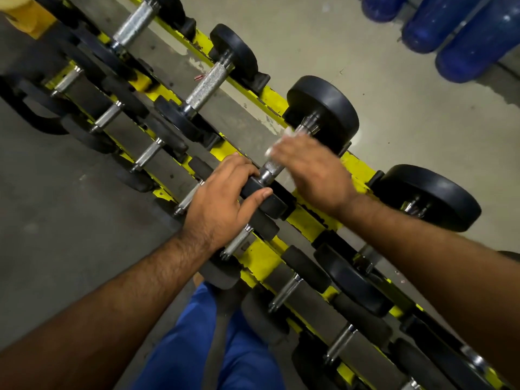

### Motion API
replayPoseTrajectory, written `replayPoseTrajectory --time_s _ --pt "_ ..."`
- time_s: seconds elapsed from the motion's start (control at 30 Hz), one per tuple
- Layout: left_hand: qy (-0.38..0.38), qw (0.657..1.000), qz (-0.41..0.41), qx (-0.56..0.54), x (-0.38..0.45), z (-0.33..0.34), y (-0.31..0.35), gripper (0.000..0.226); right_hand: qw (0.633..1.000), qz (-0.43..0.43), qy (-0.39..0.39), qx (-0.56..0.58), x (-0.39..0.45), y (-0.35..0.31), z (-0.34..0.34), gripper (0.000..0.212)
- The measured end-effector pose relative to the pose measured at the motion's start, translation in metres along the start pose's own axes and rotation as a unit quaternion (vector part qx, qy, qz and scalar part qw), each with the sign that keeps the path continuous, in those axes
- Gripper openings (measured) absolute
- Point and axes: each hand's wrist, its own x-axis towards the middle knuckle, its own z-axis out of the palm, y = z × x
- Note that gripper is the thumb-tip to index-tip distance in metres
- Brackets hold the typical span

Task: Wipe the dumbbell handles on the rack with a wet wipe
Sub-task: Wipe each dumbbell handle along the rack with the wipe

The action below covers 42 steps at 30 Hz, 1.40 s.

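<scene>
A yellow rack (260,258) runs diagonally across the view and carries rows of black dumbbells with knurled steel handles. My left hand (225,198) grips the near black head (263,197) of a large dumbbell on the upper row. My right hand (312,170) lies over that dumbbell's steel handle (268,170) and holds a white wet wipe (284,139) against it. The hand is blurred. The wipe shows only at the fingertips, near the far black head (323,111). A short stretch of bare handle shows between my two hands.
More dumbbells lie along the upper row at the left (206,85) and right (427,198). Smaller ones (147,153) fill the lower row. Blue cylinders (472,38) lie on the concrete floor at the top right. My blue trouser legs (213,347) stand beside the rack.
</scene>
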Motion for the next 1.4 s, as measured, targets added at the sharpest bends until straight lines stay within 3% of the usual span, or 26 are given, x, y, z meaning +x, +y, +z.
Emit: replayPoseTrajectory --time_s 0.1,0.17,0.23,0.4,0.53,0.67,0.8,0.87,0.93,1.0,1.07,1.23,1.33,1.4 --pt "-0.005 1.000 -0.007 0.002 0.001 -0.001 0.002 0.044 0.993 -0.102 -0.063 0.021 -0.005 -0.014 0.008 0.035" --pt "-0.005 1.000 -0.014 -0.003 0.001 -0.002 0.002 0.044 0.996 -0.076 -0.038 -0.008 -0.001 0.003 0.000 0.036" --pt "-0.005 1.000 -0.020 -0.005 0.001 -0.003 0.002 0.044 1.000 0.004 0.001 -0.022 -0.003 0.004 -0.002 0.039" --pt "-0.006 1.000 -0.019 -0.006 0.001 -0.003 0.003 0.045 0.994 -0.094 -0.049 0.011 -0.006 -0.007 0.005 0.035" --pt "-0.005 1.000 -0.019 -0.006 0.001 -0.003 0.003 0.047 0.998 0.051 0.028 -0.037 -0.001 0.009 -0.002 0.042" --pt "-0.006 1.000 -0.017 -0.008 0.000 -0.001 0.003 0.046 0.997 -0.070 -0.033 0.005 -0.015 -0.011 0.009 0.038" --pt "-0.011 1.000 -0.022 -0.010 0.001 -0.001 0.003 0.046 0.995 0.090 0.037 -0.033 -0.006 0.014 0.002 0.052" --pt "-0.008 1.000 -0.020 -0.011 0.001 -0.001 0.004 0.046 0.997 0.064 0.032 -0.028 -0.013 -0.007 0.010 0.049" --pt "-0.008 1.000 -0.019 -0.009 0.000 -0.001 0.005 0.046 0.999 -0.004 -0.025 -0.030 -0.021 -0.010 0.006 0.051" --pt "-0.011 1.000 -0.021 0.000 0.001 0.000 0.006 0.046 0.998 0.024 -0.008 -0.062 -0.014 0.010 -0.002 0.059" --pt "-0.013 1.000 -0.019 0.006 0.001 -0.001 0.006 0.045 0.991 0.115 0.015 -0.068 -0.008 0.006 -0.002 0.060" --pt "-0.018 1.000 -0.013 0.014 0.002 -0.001 0.009 0.044 0.998 0.018 -0.028 -0.055 -0.007 0.001 -0.009 0.048" --pt "-0.024 0.999 -0.020 0.010 0.001 0.000 0.010 0.045 0.992 0.102 -0.007 -0.074 0.004 0.005 -0.013 0.040" --pt "-0.025 1.000 -0.017 0.004 0.001 0.001 0.013 0.046 0.993 0.085 -0.017 -0.079 0.002 -0.008 -0.006 0.037"
